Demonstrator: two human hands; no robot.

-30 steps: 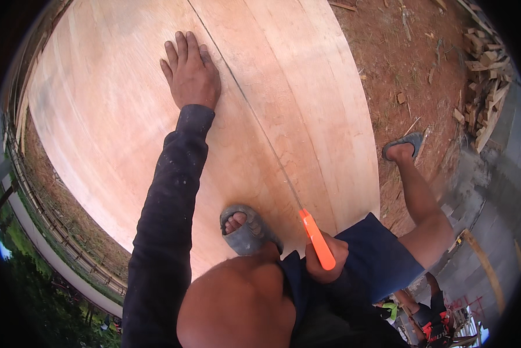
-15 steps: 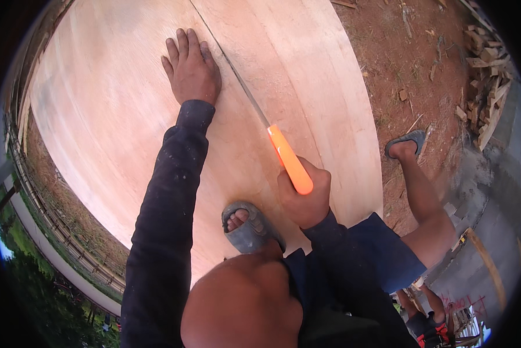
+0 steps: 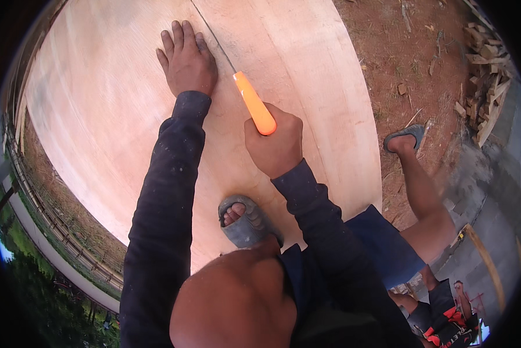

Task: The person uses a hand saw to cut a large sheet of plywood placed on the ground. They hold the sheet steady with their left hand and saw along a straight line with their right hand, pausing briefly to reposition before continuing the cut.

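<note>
A large pale plywood sheet spreads out in front of me. My left hand lies flat on it with the fingers spread, just left of the saw blade. My right hand is closed round the orange handle of a hand saw. The thin blade points away from me and up to the left, seen edge-on along a line in the sheet. How deep the blade sits in the wood I cannot tell.
My sandalled left foot rests on the plywood; the other sandal stands on reddish soil. A heap of wood offcuts lies at the far right, beside grey concrete. Another person is at the lower right.
My right hand has pushed the saw forward and to the left, so less blade shows. My left hand has shifted slightly up. The other person shows more at the lower right.
</note>
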